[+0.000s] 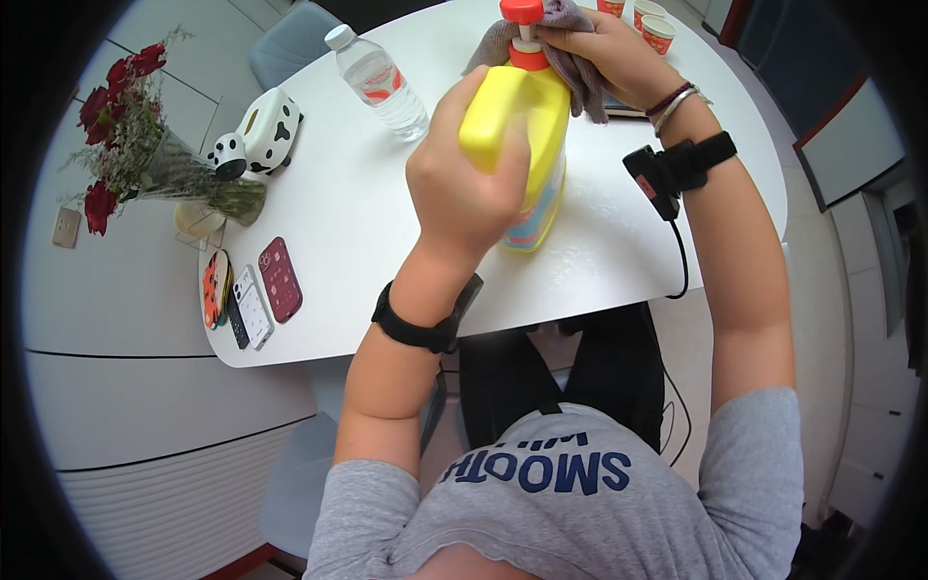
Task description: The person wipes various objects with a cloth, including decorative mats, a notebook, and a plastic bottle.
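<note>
My left hand (pixel 467 177) grips the handle of a yellow plastic jug (pixel 540 170) with a red and white pump top (pixel 523 22). The jug is above or on the white table near its front edge; I cannot tell whether its base touches. Beside the pump, my right hand (pixel 616 54) holds a greyish-purple cloth (pixel 580 69), which drapes behind and along the jug's neck. Wet-looking marks (pixel 580 254) glisten on the tabletop right of the jug. Part of a dark flat object (pixel 627 111) shows beneath the cloth and right hand.
On the white table (pixel 341 210) stand a water bottle (pixel 380 83), a cow-shaped box (pixel 264 134) and a vase of red roses (pixel 239 199). Two phones (pixel 280 279), a remote (pixel 237 319) and coasters (pixel 215 290) lie left. Paper cups (pixel 657 35) stand far right.
</note>
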The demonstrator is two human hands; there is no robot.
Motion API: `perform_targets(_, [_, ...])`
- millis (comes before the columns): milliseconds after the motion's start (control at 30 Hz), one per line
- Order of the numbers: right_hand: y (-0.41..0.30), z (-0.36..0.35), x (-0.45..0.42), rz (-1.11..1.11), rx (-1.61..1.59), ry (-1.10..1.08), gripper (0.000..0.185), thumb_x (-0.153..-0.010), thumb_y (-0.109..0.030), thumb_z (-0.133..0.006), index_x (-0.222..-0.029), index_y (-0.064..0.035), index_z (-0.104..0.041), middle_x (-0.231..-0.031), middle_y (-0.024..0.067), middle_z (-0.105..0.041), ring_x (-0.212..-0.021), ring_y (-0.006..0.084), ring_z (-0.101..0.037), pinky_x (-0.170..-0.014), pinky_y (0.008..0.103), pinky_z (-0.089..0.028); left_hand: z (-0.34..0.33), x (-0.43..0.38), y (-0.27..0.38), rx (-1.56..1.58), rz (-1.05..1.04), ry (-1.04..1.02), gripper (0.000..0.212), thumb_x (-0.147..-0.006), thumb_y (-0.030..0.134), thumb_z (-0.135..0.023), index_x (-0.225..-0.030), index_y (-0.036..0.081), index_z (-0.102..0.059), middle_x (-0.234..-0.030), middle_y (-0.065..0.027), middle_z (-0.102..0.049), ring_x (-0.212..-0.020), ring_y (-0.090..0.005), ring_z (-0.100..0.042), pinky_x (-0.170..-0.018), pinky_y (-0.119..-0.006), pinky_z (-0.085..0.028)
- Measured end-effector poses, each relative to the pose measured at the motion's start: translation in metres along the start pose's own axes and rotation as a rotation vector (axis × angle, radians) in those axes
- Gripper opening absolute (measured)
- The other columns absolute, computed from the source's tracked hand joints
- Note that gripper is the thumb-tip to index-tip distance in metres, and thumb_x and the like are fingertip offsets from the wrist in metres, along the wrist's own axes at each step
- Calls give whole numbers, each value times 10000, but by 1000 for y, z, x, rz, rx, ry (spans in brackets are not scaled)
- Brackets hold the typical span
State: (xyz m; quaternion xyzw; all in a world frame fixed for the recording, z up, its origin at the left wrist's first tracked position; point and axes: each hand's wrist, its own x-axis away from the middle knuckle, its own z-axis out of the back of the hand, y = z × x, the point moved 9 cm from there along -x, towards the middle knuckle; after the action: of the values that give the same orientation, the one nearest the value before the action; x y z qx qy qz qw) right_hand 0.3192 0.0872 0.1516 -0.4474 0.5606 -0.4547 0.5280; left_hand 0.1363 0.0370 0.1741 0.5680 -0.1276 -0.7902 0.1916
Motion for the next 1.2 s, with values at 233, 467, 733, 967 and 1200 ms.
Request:
perform_targets(233, [6,-5,-20,-97,33,19,187,-863,-114,-514,-993,-22,-612,-870,46,-624,-776,113,-588,-670,229,-486,3,-3,-7,52,11,-12,393,-817,128,-594,-1161,-57,-545,-976,-211,-667,-853,-279,-686,-745,-325,-546])
perform_targets(467, [23,-5,-34,-28,-196,99,214,-849,-135,-567,-1027,-25,-609,-955,65,-636,-836,146,-600,-775,272,-489,0,-1,-6,98,22,4,391,-824,128,-594,-1161,-63,-541,-980,-222,-661,-852,-277,-685,-745,-321,-544])
perform_targets(733, [40,-8,15,111,-76,255,380,-848,-349,-606,-1109,-73,-611,-981,72,-647,-915,154,-605,-807,274,-473,0,3,-17,170,183,5,394,-891,198,-561,-1187,-62,-543,-1096,-181,-624,-993,-219,-612,-881,-307,-473])
perform_targets(967, [18,-9,41,286,184,387,332,-870,-296,-600,-1093,-50,-595,-960,90,-657,-877,166,-629,-790,285,-488,-3,1,-13,139,150,-45,411,-888,206,-560,-1203,-57,-539,-1102,-184,-618,-994,-214,-611,-888,-310,-473])
perform_targets(1200, [-4,-12,8,246,149,28,296,-780,-199,-682,-1023,-50,-603,-916,52,-633,-822,137,-601,-774,275,-491,-6,-2,-9,144,45,-48,419,-832,137,-592,-1198,-59,-532,-1000,-207,-663,-885,-260,-677,-772,-319,-536])
